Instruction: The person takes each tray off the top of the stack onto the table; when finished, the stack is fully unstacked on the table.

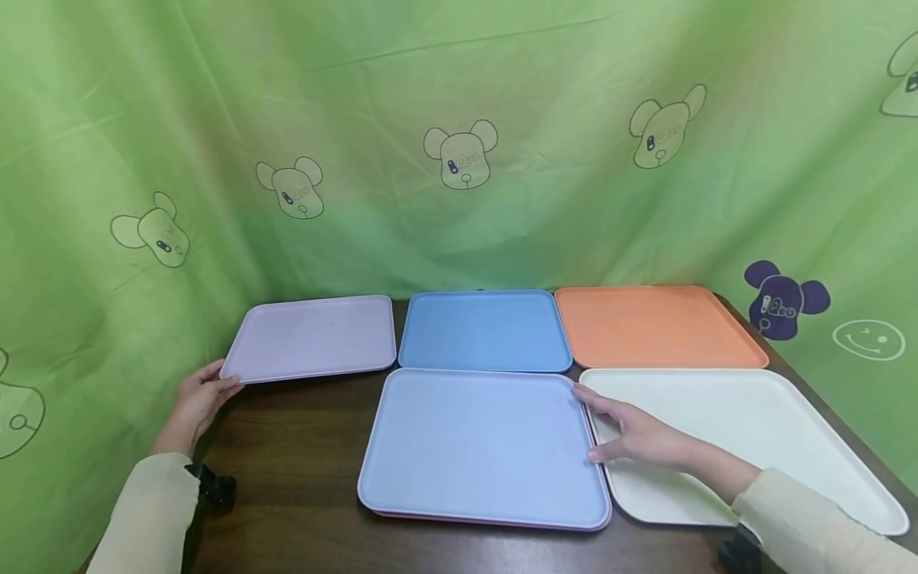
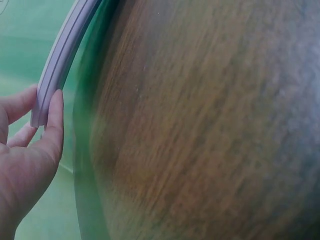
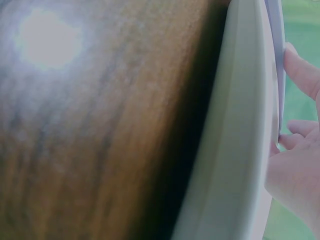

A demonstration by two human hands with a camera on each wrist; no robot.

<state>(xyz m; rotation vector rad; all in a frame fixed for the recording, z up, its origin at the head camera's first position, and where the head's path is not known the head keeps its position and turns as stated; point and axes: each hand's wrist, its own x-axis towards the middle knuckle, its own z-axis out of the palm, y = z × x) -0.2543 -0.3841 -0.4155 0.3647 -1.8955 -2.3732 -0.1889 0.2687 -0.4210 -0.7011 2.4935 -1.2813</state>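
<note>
At the left, my left hand [image 1: 201, 402] pinches the near left corner of a lavender tray [image 1: 315, 339]. In the left wrist view, the thumb and fingers lie on opposite sides of the lavender rim [image 2: 55, 75]. A light blue tray [image 1: 488, 446] lies at the front middle, on top of a pinkish tray whose edge peeks out below. My right hand [image 1: 631, 430] holds the right edge of the light blue tray, its thumb and fingers spread along the rim. The right forearm passes over a white tray [image 1: 753, 446].
A blue tray [image 1: 484, 331] and an orange tray [image 1: 656, 327] lie along the back of the dark wooden table [image 1: 287, 470]. A green curtain [image 1: 373, 231] printed with bear heads surrounds the back and sides.
</note>
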